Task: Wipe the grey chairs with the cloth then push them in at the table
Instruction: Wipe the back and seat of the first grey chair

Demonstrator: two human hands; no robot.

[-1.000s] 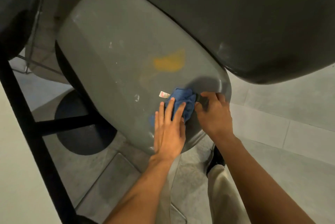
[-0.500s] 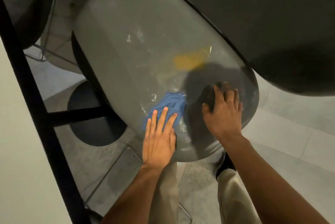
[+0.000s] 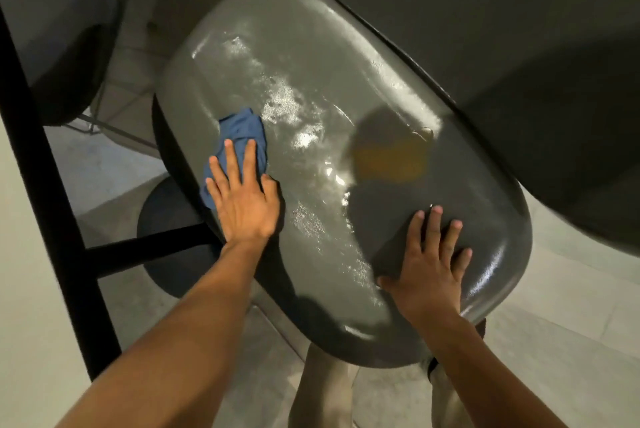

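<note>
The right hand (image 3: pixel 427 270) lies flat on the near end of the grey chair seat (image 3: pixel 332 88), fingers (image 3: pixel 434 220) spread wide, holding nothing. The left hand (image 3: pixel 242 201) presses the blue cloth (image 3: pixel 240 131) onto the seat's left edge, fingers straight. Since 0.5 s ago the cloth has moved left, leaving wet streaks. No containers show.

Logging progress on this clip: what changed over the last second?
The left hand slid the blue cloth leftward across the grey chair, away from the right hand. The right hand opened flat on the chair. The yellow mark stays.
</note>
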